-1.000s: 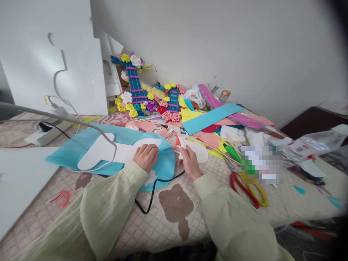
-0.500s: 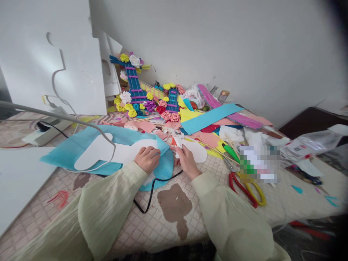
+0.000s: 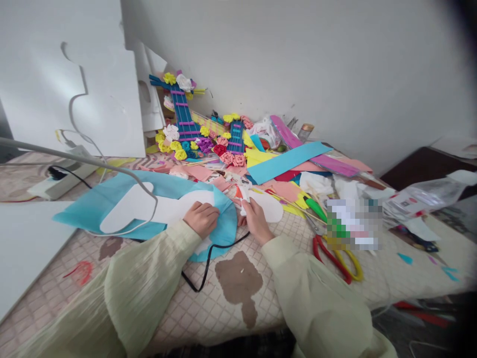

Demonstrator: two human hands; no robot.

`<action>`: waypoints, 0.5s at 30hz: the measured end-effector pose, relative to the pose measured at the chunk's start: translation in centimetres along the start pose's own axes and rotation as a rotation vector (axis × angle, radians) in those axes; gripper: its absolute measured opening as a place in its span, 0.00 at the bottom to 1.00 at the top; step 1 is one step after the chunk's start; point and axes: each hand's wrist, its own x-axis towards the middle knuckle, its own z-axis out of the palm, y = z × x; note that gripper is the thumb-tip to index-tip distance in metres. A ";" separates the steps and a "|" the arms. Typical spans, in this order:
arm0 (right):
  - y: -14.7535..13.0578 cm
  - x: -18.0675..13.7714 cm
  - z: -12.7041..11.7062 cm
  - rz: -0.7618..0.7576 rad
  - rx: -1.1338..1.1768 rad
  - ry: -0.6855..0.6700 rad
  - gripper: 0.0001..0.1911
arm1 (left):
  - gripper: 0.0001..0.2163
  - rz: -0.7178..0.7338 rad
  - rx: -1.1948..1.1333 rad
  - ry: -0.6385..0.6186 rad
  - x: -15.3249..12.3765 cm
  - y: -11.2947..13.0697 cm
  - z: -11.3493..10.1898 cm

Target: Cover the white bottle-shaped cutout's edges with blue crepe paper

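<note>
My left hand [image 3: 202, 219] is closed, with its fingers pressing the edge of blue crepe paper [image 3: 226, 221] down over a white board cutout [image 3: 169, 208]. The cutout lies on the paper, and its foot-shaped end points left. My right hand [image 3: 256, 221] is wrapped round a white hot glue gun [image 3: 244, 195] with an orange trigger, just right of the paper edge. A black cord [image 3: 208, 263] loops over the table below my hands. My left palm and sleeve hide part of the cutout.
Red and yellow-handled scissors [image 3: 337, 258] lie to the right. Paper strips [image 3: 286, 163] and flower-covered guitar shapes [image 3: 184, 114] crowd the back. A grey lamp-like arm [image 3: 74, 155] crosses above the paper at left, near a power strip [image 3: 61, 176]. White boards [image 3: 108, 94] lean behind.
The blue paper flap beside my left fingers has been folded down flatter onto the white cutout. My right hand keeps its grip on the glue gun, almost unmoved. The view has shifted slightly.
</note>
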 end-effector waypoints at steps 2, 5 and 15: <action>0.1 0.1 0.0 0.003 -0.008 0.004 0.16 | 0.08 -0.012 -0.006 0.005 0.0 0.0 0.0; 0.3 0.2 0.1 0.012 -0.014 0.012 0.16 | 0.07 -0.023 -0.014 0.015 0.1 0.1 -0.1; 0.5 0.3 0.0 -0.018 -0.058 0.002 0.14 | 0.06 -0.047 -0.001 0.031 0.1 0.2 -0.2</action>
